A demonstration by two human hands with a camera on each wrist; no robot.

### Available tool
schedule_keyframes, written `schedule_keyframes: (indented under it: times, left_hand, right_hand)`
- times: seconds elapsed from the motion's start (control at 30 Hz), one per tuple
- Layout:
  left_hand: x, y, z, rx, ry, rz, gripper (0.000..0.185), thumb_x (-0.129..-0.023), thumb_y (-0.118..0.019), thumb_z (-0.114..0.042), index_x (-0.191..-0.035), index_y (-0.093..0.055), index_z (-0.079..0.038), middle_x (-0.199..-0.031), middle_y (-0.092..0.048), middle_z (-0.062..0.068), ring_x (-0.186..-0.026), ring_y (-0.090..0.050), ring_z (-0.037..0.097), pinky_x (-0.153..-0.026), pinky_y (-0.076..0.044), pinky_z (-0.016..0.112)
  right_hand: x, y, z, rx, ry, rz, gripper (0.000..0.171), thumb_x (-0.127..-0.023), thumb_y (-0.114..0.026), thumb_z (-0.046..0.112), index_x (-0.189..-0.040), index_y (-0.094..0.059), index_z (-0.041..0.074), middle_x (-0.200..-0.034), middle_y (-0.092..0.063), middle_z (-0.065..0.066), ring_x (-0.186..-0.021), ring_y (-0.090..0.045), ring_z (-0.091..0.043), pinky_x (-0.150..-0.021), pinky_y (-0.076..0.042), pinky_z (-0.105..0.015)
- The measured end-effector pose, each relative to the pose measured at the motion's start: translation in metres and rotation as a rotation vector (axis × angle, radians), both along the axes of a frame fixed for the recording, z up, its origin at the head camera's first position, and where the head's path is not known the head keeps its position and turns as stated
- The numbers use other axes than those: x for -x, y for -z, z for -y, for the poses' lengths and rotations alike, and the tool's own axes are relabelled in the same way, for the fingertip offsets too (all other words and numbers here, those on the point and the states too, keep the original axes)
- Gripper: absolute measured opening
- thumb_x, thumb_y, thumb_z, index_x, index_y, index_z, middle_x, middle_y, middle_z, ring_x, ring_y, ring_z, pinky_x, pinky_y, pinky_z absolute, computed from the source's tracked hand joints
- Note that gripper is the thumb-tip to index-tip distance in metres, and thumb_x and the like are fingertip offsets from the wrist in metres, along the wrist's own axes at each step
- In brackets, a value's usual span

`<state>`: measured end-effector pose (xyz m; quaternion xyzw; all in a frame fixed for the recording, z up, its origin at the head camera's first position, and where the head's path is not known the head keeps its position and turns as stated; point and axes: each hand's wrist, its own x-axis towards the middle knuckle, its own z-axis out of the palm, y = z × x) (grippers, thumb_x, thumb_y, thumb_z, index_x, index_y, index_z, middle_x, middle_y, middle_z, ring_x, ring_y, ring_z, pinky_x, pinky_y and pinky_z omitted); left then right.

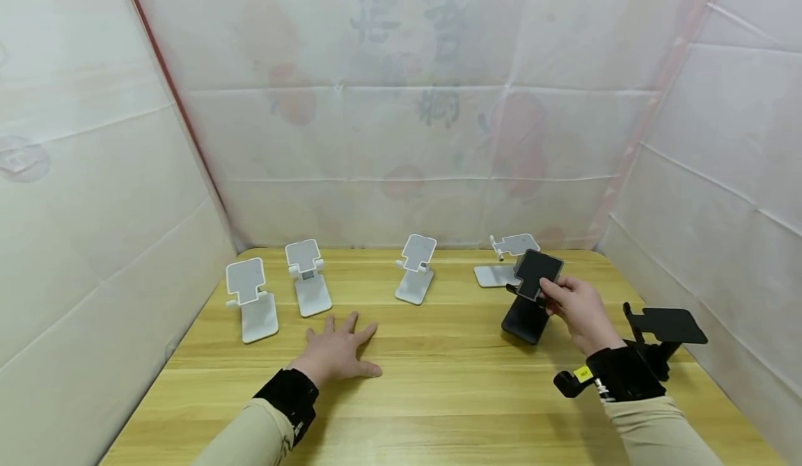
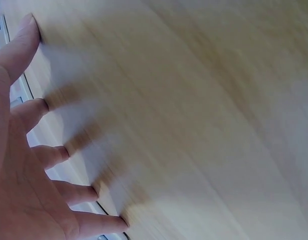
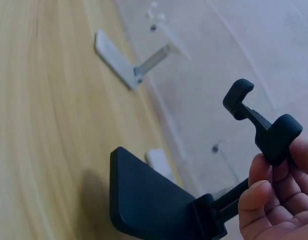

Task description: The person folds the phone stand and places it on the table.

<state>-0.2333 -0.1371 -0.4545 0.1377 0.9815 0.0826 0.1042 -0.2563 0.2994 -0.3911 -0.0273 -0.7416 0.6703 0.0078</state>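
My right hand [image 1: 579, 309] pinches a black phone stand [image 1: 539, 271] by the edge of its upper plate, beside the hooked support lip. In the right wrist view the thumb and fingers [image 3: 256, 200] grip it near one hook, and its flat base [image 3: 148, 200] leans at an angle close over the wood, casting a shadow. My left hand [image 1: 338, 351] lies spread over the table, holding nothing. Its fingertips [image 2: 58, 152] rest on the wood in the left wrist view.
Several white phone stands [image 1: 413, 271] line the back of the wooden table [image 1: 413, 396], one white stand [image 1: 491, 276] just behind the held one. A second black phone stand [image 1: 677, 327] stands at the right, beside my right wrist. Pale sheet walls [image 1: 401, 138] enclose the table's back and sides.
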Motion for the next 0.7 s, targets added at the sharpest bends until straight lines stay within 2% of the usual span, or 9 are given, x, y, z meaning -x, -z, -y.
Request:
schedule_keyframes:
  times: [0.37, 0.53, 0.7]
  left_hand:
    - [0.005, 0.004, 0.002, -0.009, -0.001, 0.002, 0.092, -0.079, -0.068, -0.077, -0.155, -0.046, -0.031, -0.164, -0.032, 0.018, -0.143, -0.025, 0.062, -0.101, -0.025, 0.089]
    - [0.007, 0.002, -0.001, -0.076, -0.018, 0.001, 0.08, -0.088, -0.061, -0.073, -0.154, -0.049, -0.03, -0.162, -0.035, 0.019, -0.142, -0.026, 0.063, -0.103, -0.022, 0.089]
    - [0.01, -0.006, -0.008, -0.139, -0.014, 0.001, 0.072, -0.095, -0.057, -0.067, -0.154, -0.048, -0.027, -0.162, -0.036, 0.02, -0.142, -0.03, 0.061, -0.105, -0.024, 0.087]
  right_hand:
    - [0.0, -0.022, 0.03, -0.014, -0.068, -0.075, 0.032, -0.102, -0.066, 0.028, -0.109, -0.055, -0.001, -0.085, -0.064, 0.004, -0.079, -0.057, -0.012, -0.068, -0.052, -0.027]
    - [-0.001, -0.027, 0.044, -0.014, -0.114, -0.096, 0.032, -0.102, -0.065, 0.027, -0.111, -0.055, -0.002, -0.087, -0.064, 0.003, -0.081, -0.057, -0.014, -0.068, -0.051, -0.028]
    - [0.0, -0.031, 0.059, -0.011, -0.155, -0.114, 0.029, -0.103, -0.065, 0.025, -0.11, -0.054, -0.002, -0.086, -0.063, 0.001, -0.08, -0.057, -0.014, -0.068, -0.05, -0.027]
